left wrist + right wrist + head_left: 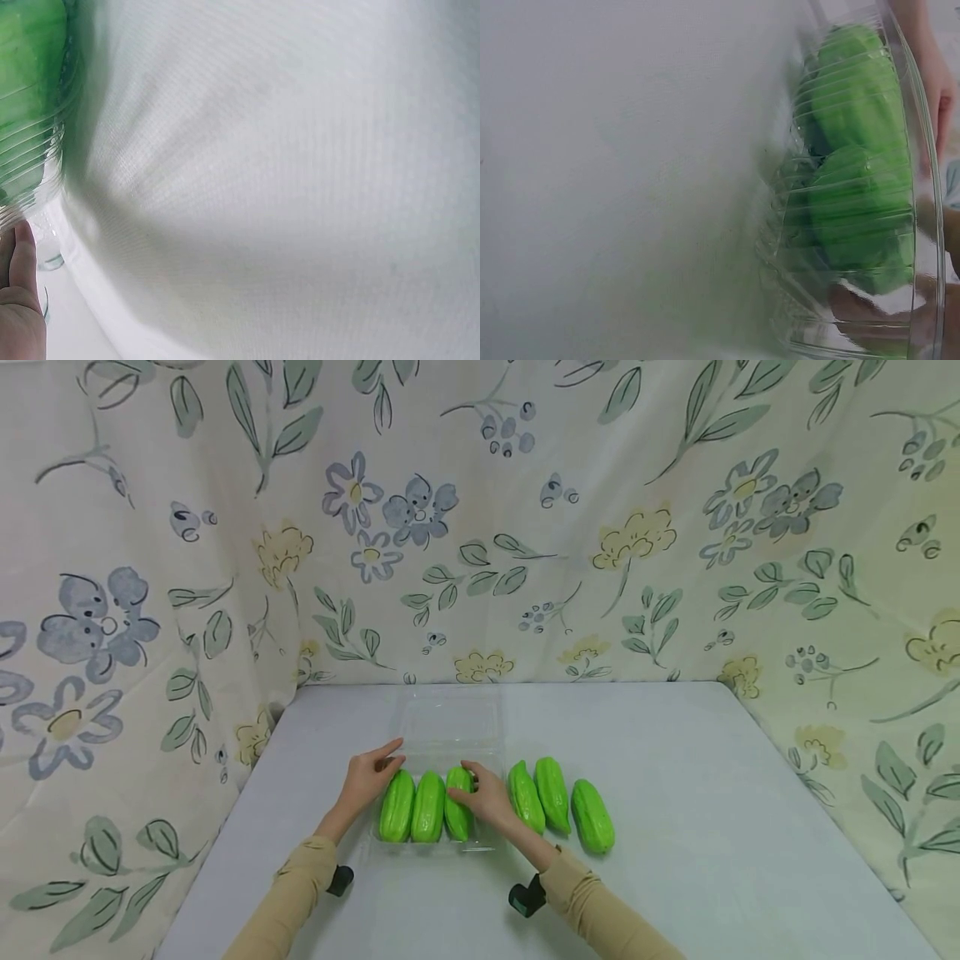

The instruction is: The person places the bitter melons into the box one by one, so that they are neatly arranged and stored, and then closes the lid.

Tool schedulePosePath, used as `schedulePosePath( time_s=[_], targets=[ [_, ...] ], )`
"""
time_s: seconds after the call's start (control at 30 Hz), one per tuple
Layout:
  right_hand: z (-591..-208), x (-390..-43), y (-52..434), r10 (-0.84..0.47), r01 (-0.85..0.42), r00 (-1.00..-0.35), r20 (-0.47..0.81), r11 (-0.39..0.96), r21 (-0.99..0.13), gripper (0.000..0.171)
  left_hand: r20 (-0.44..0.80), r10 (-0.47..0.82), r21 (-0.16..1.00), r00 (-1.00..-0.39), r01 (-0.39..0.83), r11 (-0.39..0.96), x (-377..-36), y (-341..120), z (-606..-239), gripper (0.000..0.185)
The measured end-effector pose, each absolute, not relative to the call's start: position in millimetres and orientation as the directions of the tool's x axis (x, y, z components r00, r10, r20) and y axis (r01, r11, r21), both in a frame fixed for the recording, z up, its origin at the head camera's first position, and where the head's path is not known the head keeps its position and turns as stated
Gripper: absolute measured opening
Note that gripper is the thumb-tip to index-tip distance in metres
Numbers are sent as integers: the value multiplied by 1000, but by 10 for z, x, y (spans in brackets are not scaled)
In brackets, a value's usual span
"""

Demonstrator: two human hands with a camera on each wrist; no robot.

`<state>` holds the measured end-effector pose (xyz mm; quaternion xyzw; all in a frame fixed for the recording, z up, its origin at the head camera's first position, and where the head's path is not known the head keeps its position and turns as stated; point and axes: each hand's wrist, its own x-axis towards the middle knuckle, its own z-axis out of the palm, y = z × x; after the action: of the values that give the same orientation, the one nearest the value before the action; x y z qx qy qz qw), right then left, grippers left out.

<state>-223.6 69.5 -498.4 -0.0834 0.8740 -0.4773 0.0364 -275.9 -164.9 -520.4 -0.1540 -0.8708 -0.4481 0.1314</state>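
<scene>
A clear plastic clamshell box (480,843) lies with its lid (450,718) folded back, away from me. Inside, three green ridged gourds stand side by side: a left gourd (397,806), a middle gourd (428,807) and a right gourd (459,817). My right hand (486,793) holds the right gourd, thumb and fingers around its upper part. At the box's left rear, my left hand (369,775) touches the rim near the left gourd, fingers fairly straight. Through the ribbed box wall, the right wrist view shows green gourds (855,202); part of the right hand is hidden there.
To the right of the box, three more green gourds lie on the white table (712,827): a near one (527,797), a middle one (552,793) and a far-right one (592,816). A flowered curtain (480,610) hangs behind and at both sides.
</scene>
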Motion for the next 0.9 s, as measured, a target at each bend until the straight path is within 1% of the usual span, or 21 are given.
schedulePosePath(
  time_s=[0.3, 0.57, 0.73, 0.9],
  targets=[
    [-4924, -2222, 714, -183, -110, -983, 15, 520, -847, 58, 352, 148, 747, -924, 372, 550, -2760, -1651, -5204, 37],
    [-4857, -2198, 732, -192, -138, -981, 35, 553, -822, 58, 344, 152, 751, -927, 368, 548, -2750, -1658, -5210, 38],
    [-4793, -2173, 771, -203, -136, -979, 29, 534, -834, 59, 344, 158, 747, -926, 371, 551, -2754, -1658, -5216, 39],
    [-4717, -2135, 847, -221, -126, -975, 18, 482, -867, 60, 347, 157, 742, -925, 373, 558, -2763, -1657, -5215, 39]
  ],
)
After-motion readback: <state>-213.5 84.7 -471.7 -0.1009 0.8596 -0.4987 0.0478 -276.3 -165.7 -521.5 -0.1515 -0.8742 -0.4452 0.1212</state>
